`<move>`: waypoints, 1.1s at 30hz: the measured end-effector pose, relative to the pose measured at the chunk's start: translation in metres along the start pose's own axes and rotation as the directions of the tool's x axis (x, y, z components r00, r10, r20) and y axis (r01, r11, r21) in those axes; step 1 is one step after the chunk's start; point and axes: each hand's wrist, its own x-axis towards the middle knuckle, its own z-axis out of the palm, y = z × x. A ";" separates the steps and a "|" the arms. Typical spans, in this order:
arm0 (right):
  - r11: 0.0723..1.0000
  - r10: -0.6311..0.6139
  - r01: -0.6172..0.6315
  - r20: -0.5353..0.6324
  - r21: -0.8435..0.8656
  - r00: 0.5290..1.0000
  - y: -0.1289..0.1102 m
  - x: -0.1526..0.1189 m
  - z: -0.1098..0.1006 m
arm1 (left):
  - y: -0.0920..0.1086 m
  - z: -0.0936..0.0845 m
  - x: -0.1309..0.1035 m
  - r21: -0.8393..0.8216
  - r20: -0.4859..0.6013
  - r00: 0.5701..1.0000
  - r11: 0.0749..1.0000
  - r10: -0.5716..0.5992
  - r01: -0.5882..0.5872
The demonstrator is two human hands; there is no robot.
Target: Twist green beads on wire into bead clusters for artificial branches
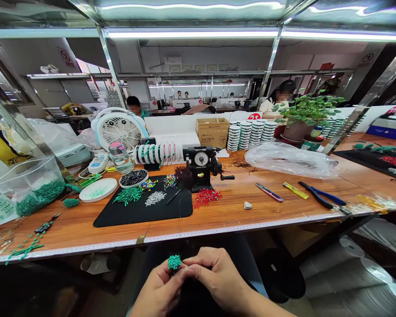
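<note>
In my left hand [161, 286] is a tight bundle of green pieces [174, 262], its round ends facing up past the thumb and fingers. My right hand [218, 275] is closed in a pinch beside the bundle, its thumb tip against my left thumb. Whatever lies between the right fingertips is too small to make out. Both hands are over my lap, in front of the bench edge. On the black mat [119, 215] beyond lie green tube pieces [128, 196], clear beads [155, 198] and a thin dark tool [174, 197].
A black hand-cranked winding machine [203, 165] stands on the bench [231, 220], with red pieces [207, 197] before it. To the right are tweezers [269, 192], a yellow cutter [295, 190] and blue-handled pliers [320, 196]. A measuring tape [191, 233] runs along the front edge.
</note>
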 end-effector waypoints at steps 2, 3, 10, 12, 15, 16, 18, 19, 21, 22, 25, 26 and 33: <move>0.998 0.015 -0.016 -0.011 -0.055 1.000 0.000 -0.001 0.003 | -0.001 0.001 -0.001 0.094 -0.015 0.995 0.991 0.098 -0.096; 0.996 0.013 -0.014 -0.011 -0.085 1.000 0.000 -0.002 0.005 | -0.002 0.000 -0.001 0.136 -0.021 0.989 0.981 0.144 -0.140; 0.997 0.020 -0.025 0.061 0.073 0.998 -0.004 -0.003 -0.003 | 0.002 -0.017 0.008 0.052 -0.098 0.978 0.983 0.183 -0.179; 0.989 0.089 -0.084 -0.033 0.118 0.995 -0.005 0.001 -0.005 | 0.004 -0.013 0.006 0.050 -0.031 0.992 0.991 0.124 -0.122; 0.952 0.178 -0.168 -0.015 0.255 0.984 -0.006 0.006 -0.001 | 0.001 -0.001 0.003 0.063 0.097 0.993 0.995 0.071 -0.077; 0.934 0.195 -0.189 0.010 0.302 0.981 -0.005 0.007 0.001 | 0.000 0.002 0.003 0.062 0.134 0.989 0.996 0.060 -0.069; 0.926 0.207 -0.196 -0.001 0.324 0.978 -0.004 0.008 0.004 | -0.003 0.005 0.002 0.042 0.174 0.983 0.997 0.056 -0.065; 0.937 0.197 -0.179 -0.033 0.299 0.980 -0.003 0.007 0.005 | -0.004 0.006 0.002 0.025 0.174 0.982 0.997 0.066 -0.072; 0.964 0.163 -0.138 -0.095 0.227 0.982 -0.001 0.006 0.004 | -0.005 0.006 0.002 -0.020 0.152 0.984 0.995 0.095 -0.093; 0.969 0.151 -0.127 -0.104 0.210 0.983 0.000 0.005 0.003 | -0.004 0.005 0.002 -0.046 0.135 0.985 0.994 0.107 -0.102; 0.968 0.110 -0.089 -0.080 0.236 0.991 0.003 0.004 -0.001 | 0.000 0.004 0.001 -0.139 0.063 0.991 0.984 0.119 -0.109; 0.960 0.099 -0.084 -0.043 0.268 0.994 0.005 0.004 -0.003 | 0.001 0.003 0.001 -0.168 0.042 0.992 0.979 0.119 -0.111; 0.808 0.166 -0.308 0.307 0.502 0.937 0.013 0.004 -0.010 | 0.003 0.005 -0.002 -0.210 0.063 0.989 0.971 0.132 -0.116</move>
